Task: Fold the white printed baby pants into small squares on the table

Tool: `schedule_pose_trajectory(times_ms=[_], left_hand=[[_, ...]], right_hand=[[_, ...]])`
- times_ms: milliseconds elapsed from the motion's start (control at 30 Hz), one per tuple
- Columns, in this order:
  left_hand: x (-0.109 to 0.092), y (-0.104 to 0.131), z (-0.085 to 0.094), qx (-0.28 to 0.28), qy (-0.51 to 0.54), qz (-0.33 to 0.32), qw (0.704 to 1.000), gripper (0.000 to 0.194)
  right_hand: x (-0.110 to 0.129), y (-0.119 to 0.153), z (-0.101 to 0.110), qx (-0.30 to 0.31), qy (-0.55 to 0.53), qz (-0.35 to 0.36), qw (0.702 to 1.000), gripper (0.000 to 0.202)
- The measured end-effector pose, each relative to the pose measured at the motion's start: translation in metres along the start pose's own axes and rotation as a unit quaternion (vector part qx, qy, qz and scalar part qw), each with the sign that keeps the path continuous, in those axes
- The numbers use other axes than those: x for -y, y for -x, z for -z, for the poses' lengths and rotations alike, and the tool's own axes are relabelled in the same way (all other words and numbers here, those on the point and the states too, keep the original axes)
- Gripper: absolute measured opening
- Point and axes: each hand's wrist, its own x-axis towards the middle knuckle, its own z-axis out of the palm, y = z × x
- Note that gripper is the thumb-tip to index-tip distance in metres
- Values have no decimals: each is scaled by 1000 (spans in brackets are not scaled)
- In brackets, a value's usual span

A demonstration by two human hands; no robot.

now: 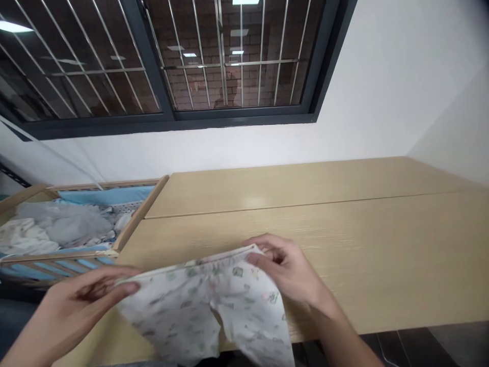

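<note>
A small pair of white baby trousers point(206, 311) with a faint green and pink print lies over the near edge of a light wooden table point(344, 239), its legs hanging down off the front. My left hand point(82, 298) pinches the left end of the elastic waistband. My right hand point(284, 267) grips the right end of the waistband, fingers curled over the fabric. The waistband is stretched between the two hands.
A wooden baby cot point(133, 224) stands against the table's left side, filled with blue bedding, grey netting and white cloths point(23, 237). A white wall and a barred dark window point(171, 61) are behind the table. Dark floor shows at the lower right.
</note>
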Motion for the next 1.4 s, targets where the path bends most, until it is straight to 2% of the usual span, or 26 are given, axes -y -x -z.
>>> schedule_pose_trajectory(times_ms=[133, 233, 300, 400, 500, 567, 667, 767, 833, 933, 1000, 1033, 1100, 1167, 1233, 1300, 1400], left_hand=[[-42, -60, -24, 16, 79, -81, 994, 42], [-62, -102, -58, 52, 65, -155, 984, 36], [-66, -129, -87, 85, 41, -180, 979, 31], [-67, -164, -132, 100, -11, -175, 979, 23], [-66, -188, -170, 98, -41, -141, 984, 20], [-67, -198, -187, 92, -61, -114, 987, 20], [-74, -201, -197, 80, -89, -88, 989, 22], [-94, -180, -198, 61, -109, -93, 988, 30], [-111, -146, -202, 69, -113, -120, 984, 34], [-136, -70, -219, 146, -101, -190, 966, 38], [-147, -17, -237, 243, -90, -247, 934, 55], [-151, 5, -246, 284, -90, -269, 916, 60], [-156, 38, -261, 328, -97, -285, 896, 62], [-159, 53, -271, 345, -102, -293, 886, 55], [-160, 54, -272, 358, -101, -301, 878, 45], [-159, 50, -266, 364, -95, -294, 879, 39], [-152, 44, -246, 350, -50, -252, 901, 29]], right_hand=[[-8, -25, 39, -25, 35, -3, 999, 36], [-29, -56, 61, -23, 64, -10, 998, 37], [-53, -81, 72, -21, 91, -19, 995, 35], [-99, -117, 82, -32, 156, -46, 986, 27], [-141, -149, 85, -60, 222, -74, 970, 17], [-162, -166, 85, -71, 247, -85, 963, 13], [-182, -185, 84, -84, 283, -100, 950, 10], [-194, -195, 84, -89, 312, -107, 940, 6], [-201, -197, 86, -92, 325, -112, 935, 4], [-208, -199, 89, -97, 334, -122, 930, 8], [-211, -201, 91, -97, 338, -128, 927, 12], [-212, -201, 92, -96, 340, -131, 926, 12], [-213, -203, 93, -91, 346, -136, 924, 12], [-211, -205, 94, -86, 353, -139, 921, 11], [-207, -206, 92, -83, 358, -138, 920, 10], [-201, -206, 88, -80, 359, -131, 921, 8], [-187, -208, 78, -80, 354, -113, 925, 11]])
